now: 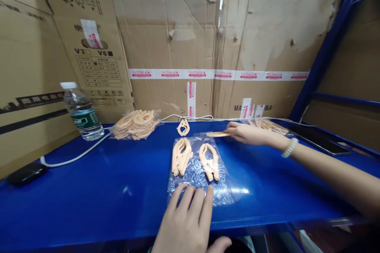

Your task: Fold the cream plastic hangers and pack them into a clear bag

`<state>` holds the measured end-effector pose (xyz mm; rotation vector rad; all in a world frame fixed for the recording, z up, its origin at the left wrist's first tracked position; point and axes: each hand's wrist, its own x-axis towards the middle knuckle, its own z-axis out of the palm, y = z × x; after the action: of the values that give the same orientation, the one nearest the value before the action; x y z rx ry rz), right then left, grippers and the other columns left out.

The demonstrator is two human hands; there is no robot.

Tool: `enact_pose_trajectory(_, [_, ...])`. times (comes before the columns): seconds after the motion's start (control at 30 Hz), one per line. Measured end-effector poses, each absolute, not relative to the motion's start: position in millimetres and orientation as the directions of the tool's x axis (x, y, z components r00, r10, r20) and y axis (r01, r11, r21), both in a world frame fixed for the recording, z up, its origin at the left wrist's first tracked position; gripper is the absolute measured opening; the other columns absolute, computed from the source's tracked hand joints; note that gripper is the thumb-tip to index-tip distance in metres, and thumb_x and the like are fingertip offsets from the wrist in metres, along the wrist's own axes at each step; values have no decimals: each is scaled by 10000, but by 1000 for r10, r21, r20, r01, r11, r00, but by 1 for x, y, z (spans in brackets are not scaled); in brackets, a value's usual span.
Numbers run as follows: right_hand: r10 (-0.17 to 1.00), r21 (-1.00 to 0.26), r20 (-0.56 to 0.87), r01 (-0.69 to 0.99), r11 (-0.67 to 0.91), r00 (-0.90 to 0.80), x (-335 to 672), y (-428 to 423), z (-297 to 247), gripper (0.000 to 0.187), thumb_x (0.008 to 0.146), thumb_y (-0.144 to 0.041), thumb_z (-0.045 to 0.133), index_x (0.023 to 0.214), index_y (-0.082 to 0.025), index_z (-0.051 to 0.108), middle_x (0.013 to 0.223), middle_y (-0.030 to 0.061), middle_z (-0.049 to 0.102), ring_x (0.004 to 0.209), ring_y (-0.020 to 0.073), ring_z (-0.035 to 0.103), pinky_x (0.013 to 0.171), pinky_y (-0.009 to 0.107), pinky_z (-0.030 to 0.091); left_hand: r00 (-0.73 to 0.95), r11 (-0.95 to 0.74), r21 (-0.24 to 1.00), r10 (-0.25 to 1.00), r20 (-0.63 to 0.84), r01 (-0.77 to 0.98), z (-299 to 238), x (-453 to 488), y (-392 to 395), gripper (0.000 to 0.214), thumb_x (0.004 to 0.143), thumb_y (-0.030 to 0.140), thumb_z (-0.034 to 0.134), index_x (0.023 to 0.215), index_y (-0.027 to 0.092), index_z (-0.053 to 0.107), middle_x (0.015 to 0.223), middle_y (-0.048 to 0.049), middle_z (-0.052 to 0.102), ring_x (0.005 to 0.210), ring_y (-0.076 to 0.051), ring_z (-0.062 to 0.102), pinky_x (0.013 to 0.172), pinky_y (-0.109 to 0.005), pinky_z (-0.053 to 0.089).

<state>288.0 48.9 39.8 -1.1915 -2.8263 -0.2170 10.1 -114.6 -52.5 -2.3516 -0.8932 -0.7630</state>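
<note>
A clear plastic bag (198, 172) lies flat on the blue shelf top (103, 189), with two bunches of peach plastic pieces (181, 156) resting on it. My left hand (190, 217) lies flat on the bag's near edge, fingers stretched out. My right hand (251, 133), with a bead bracelet at the wrist, reaches across the far side and pinches a flat peach piece (218, 134) just beyond the bag. One single peach piece (183, 127) lies apart, farther back.
A filled bag of peach pieces (136, 123) and a water bottle (81, 110) stand back left. A white cable (74, 154) runs along the back. A black device (26, 173) lies at far left, a dark tablet (322, 139) at right. Cardboard boxes (172, 43) wall the back.
</note>
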Motion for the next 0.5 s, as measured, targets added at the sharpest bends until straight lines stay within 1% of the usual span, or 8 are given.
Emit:
enact_pose_trajectory(0.07, [683,94,240,717,690,-689,299,29,46,298,980,-180,350,1082,-105,620,1027,128,594,837,183,623,778,327,505,580,-624,-226,450,679,748,-53,13,-115,563,930,534,387,1211,102,612,1065,-130,680,946,-301,603,862,-446,455])
enact_pose_trajectory(0.13, [639,75,375,709,701,-672,306,7,54,285,989,-210,356,1089,-124,608,1002,117,615,851,188,628,760,322,513,568,-615,-224,446,692,756,-54,17,-114,559,923,548,400,1212,120,616,1148,-121,669,988,-311,595,851,-438,452])
enact_pose_trajectory(0.2, [598,59,504,715,696,-623,308,-18,64,234,984,-228,405,1089,-153,600,1005,108,644,872,189,636,739,305,518,587,-620,-246,436,682,745,-54,21,-113,594,918,575,400,1249,119,591,1218,-105,648,1002,-301,595,836,-420,454])
enact_pose_trajectory(0.3, [544,52,637,735,676,-546,301,-60,74,159,962,-226,479,1077,-198,585,984,82,675,852,170,656,714,267,529,615,-624,-274,432,659,731,-51,24,-112,632,906,606,406,1256,112,584,1278,-86,619,985,-287,603,792,-404,463])
enact_pose_trajectory(0.37, [470,73,744,756,650,-476,291,-90,74,128,935,-287,539,1044,-236,583,907,48,692,758,165,671,643,251,545,626,-624,-287,431,650,727,-49,24,-112,629,900,611,416,1241,113,595,1283,-84,616,979,-285,606,777,-405,462])
enact_pose_trajectory(0.43, [432,65,795,770,635,-425,279,-116,69,119,927,-315,546,1032,-272,583,869,26,698,742,173,678,642,259,563,637,-625,-301,426,642,720,-51,24,-112,627,903,606,413,1244,111,590,1286,-95,613,988,-283,606,785,-406,459])
enact_pose_trajectory(0.47, [444,60,785,766,640,-432,273,-127,65,110,927,-301,539,1029,-293,582,867,16,697,761,178,679,637,260,570,629,-621,-298,420,654,725,-53,24,-112,616,912,595,404,1243,110,590,1277,-102,618,995,-282,606,798,-407,457])
enact_pose_trajectory(0.5, [429,95,777,760,643,-460,267,-135,61,124,925,-269,533,1032,-300,587,874,16,699,770,183,679,632,263,574,612,-619,-287,410,677,732,-57,25,-111,600,922,582,391,1228,110,599,1255,-107,631,996,-282,607,810,-408,455])
